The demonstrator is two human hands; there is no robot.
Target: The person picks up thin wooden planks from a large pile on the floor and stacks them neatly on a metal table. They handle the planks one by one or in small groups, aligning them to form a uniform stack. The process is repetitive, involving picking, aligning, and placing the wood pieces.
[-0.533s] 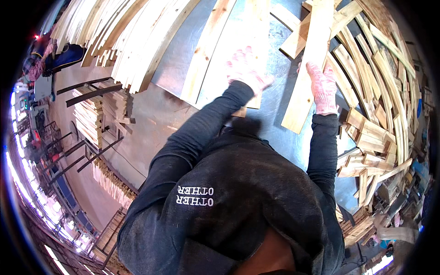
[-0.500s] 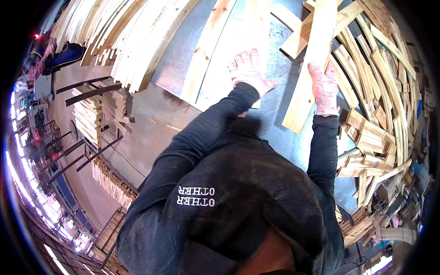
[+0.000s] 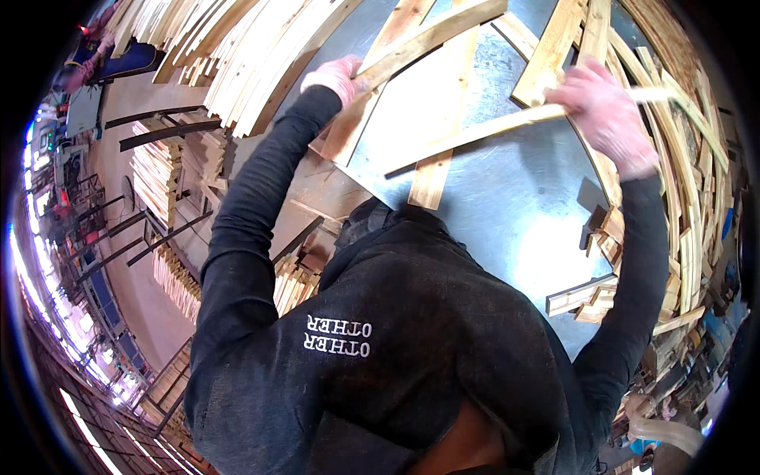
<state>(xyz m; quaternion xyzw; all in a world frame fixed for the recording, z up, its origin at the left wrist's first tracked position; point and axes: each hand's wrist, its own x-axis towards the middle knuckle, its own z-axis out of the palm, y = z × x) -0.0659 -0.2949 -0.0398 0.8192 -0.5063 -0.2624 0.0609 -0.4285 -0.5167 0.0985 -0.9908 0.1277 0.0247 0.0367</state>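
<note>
My left hand [image 3: 339, 77], in a pale pink glove, grips the lower end of a long wooden slat [image 3: 431, 33] that slants up to the right over the grey metal table [image 3: 499, 214]. My right hand [image 3: 606, 111], gloved the same, holds a thinner slat [image 3: 475, 134] that runs from the table's middle up to the right. A wider plank [image 3: 443, 127] lies flat on the table under both slats. Another plank [image 3: 554, 47] lies near my right hand.
A thick stack of long slats [image 3: 237, 55] leans at the upper left. Curved slats [image 3: 689, 198] pile along the table's right side, with short offcuts [image 3: 590, 297] at its near right edge. Bundles of wood [image 3: 162, 170] and dark racks stand on the floor at left.
Both hands have moved apart, the left to the left and the right up and to the right. Each now holds a slat lifted over the table.
</note>
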